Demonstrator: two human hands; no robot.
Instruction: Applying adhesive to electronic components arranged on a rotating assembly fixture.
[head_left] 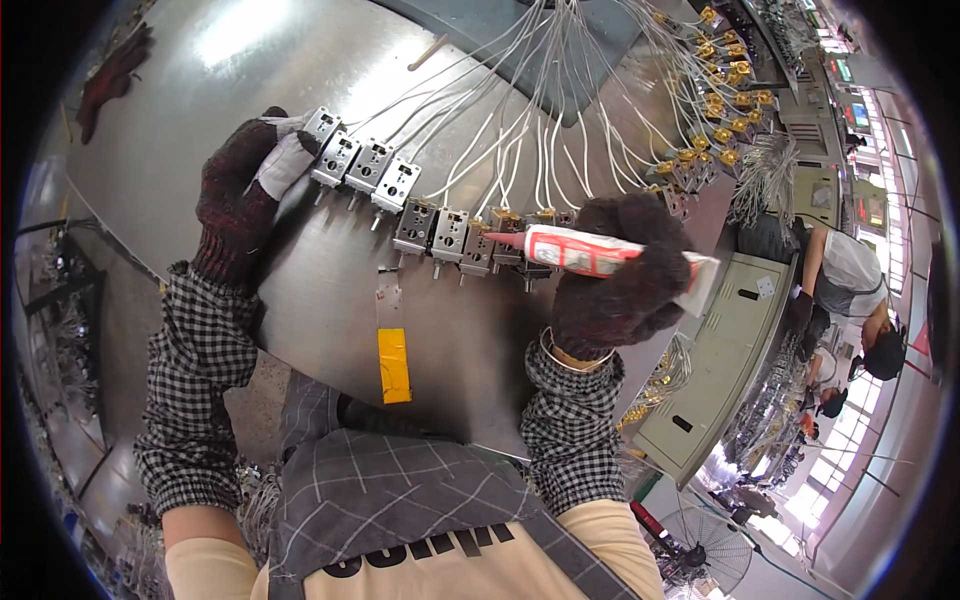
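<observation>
A steel desk point(320, 295) is stretching out before a seated worker in checked oversleeves, while a pale cabinet point(700, 360) is standing beyond its right side. Farther right, a co-worker point(850, 270) in a light top is sitting at another station. A dark board point(470, 30) is lying across the desk's far side, and white wires point(562, 18) are fanning out from above it toward the near side and the right. The worker's hands are both wearing dark knit gloves: the right hand point(625, 275) is grasping a red-and-white tube point(580, 250), and the left hand point(240, 185) is pinching the end block at the row's left. A spare glove point(112, 80) is resting at the far left. Nearer the worker, a yellow-ended strip point(394, 365) is lying flat. Metal blocks point(398, 183) are running in a slanting row across the middle of the desk, between the hands, with wires leading to them. Brass-coloured parts point(713, 103) are clustering at the far right. The tube's red nozzle point(507, 240) is pointing left over the middle blocks; whether it is touching one is unclear.
</observation>
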